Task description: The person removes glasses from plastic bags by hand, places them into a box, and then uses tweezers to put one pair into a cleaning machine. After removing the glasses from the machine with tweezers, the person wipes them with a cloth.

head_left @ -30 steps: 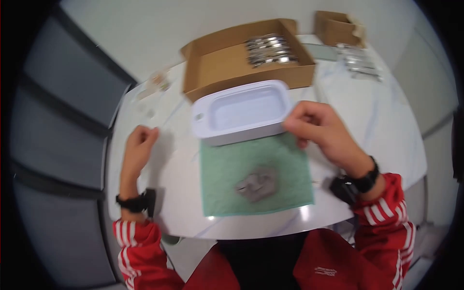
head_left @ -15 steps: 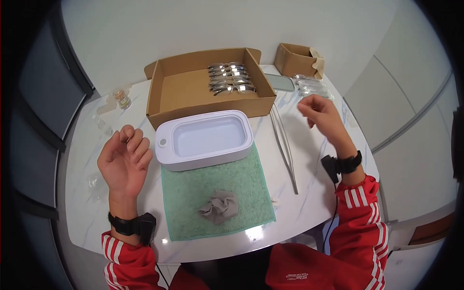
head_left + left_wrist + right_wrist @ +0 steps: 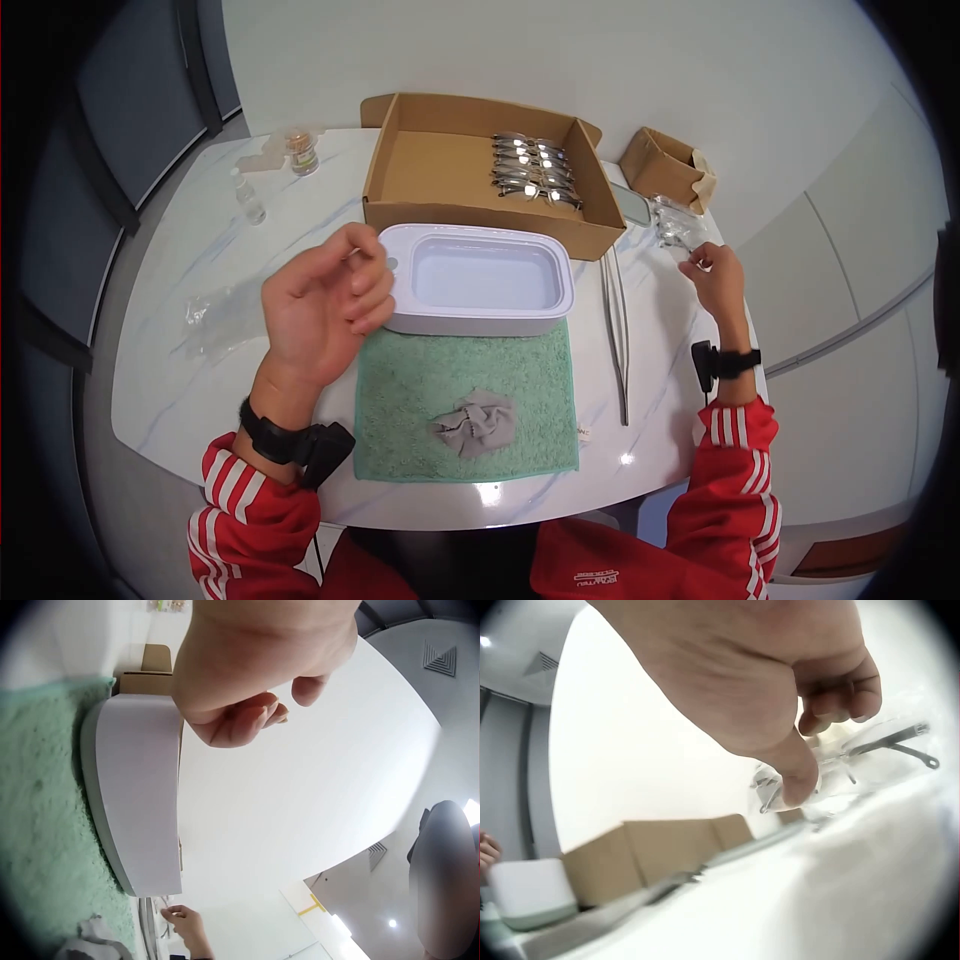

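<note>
My right hand [image 3: 722, 285] is at the back right, right by the clear-bagged eyeglasses [image 3: 677, 220]. In the right wrist view its thumb overlaps the bagged frames [image 3: 891, 742], and a gap shows between thumb and the loosely bent fingers. With nothing in it, my left hand [image 3: 325, 300] hovers palm up, fingers loosely curled, over the left end of a white oblong basin [image 3: 480, 326] with a round button. This basin stands on the back part of a green towel [image 3: 395, 420]. On the towel's front half lies a crumpled grey cloth [image 3: 482, 425].
Behind the basin, a cardboard box [image 3: 435, 165] holds a row of eyeglasses [image 3: 535, 175]. Long metal tweezers [image 3: 618, 350] lie right of the basin. A smaller carton [image 3: 660, 170] and a flat grey-green tray [image 3: 632, 206] are behind. Far left are a spray bottle [image 3: 247, 197], a jar [image 3: 302, 155] and clear plastic [image 3: 208, 315].
My right hand has gone from beside the basin's right end to the bagged eyeglasses. My left hand has risen and moved inward to the basin's left end. The head view has shifted.
</note>
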A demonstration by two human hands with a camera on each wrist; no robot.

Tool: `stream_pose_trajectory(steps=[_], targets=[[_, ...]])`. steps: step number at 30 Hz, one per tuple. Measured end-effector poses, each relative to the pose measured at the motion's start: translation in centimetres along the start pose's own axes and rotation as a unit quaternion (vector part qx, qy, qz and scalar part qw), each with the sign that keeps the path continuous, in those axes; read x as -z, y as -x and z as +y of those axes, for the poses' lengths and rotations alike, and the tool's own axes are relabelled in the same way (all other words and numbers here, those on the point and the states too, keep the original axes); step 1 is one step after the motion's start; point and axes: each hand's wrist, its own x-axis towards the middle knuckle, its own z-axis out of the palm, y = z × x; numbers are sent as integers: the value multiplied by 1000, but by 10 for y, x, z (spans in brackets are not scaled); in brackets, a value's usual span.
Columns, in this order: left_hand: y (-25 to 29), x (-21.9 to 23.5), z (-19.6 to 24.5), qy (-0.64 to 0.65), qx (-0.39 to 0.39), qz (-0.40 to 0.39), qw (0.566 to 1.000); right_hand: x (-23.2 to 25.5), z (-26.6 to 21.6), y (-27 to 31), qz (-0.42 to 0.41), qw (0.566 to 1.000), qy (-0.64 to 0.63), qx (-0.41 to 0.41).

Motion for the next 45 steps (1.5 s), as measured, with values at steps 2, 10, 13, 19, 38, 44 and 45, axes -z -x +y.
stream_pose_trajectory(steps=[2, 10, 13, 19, 38, 44, 45], targets=[[3, -12, -3, -63, 62, -25, 996, 24, -41, 16, -1, 991, -126, 55], [9, -23, -24, -229, 222, -148, 936, 56, -169, 102, -368, 766, -488, 199], [13, -30, -31, -247, 226, -156, 929, 43, -185, 112, -433, 751, -402, 297], [21, -28, -22, -345, 154, -78, 922, 22, -179, 117, -451, 726, -485, 187], [22, -21, -18, -361, 188, 16, 913, -11, -150, 111, -259, 700, -663, 55], [22, -9, -20, -328, 104, 33, 938, -18, -139, 108, -215, 688, -693, 8], [21, -9, -19, -329, 105, 36, 938, -17, -140, 108, -218, 686, -694, 7]])
